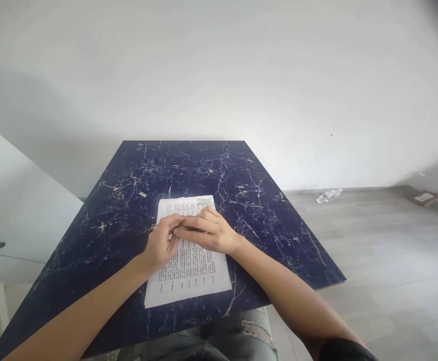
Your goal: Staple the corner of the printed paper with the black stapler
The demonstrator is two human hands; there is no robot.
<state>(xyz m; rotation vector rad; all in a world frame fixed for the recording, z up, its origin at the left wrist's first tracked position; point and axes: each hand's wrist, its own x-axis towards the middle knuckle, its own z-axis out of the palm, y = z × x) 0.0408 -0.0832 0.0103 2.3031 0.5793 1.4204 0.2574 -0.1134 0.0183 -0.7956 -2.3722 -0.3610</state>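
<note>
Printed sheets of paper lie on a dark blue marble-patterned table, turned slightly askew to its near edge. Over the middle of the paper my left hand and my right hand meet, fingertips touching. Both are closed, with bent fingers pressed together. A thin dark strip shows between the fingers of my right hand; its kind is hidden. Just left of my left hand, a small pale object peeks out at the paper's edge, too small to name.
A small light-coloured piece lies on the table, up and left of the paper. Behind the table stands a white wall. On the grey floor to the right are a crumpled clear plastic item and a brown package.
</note>
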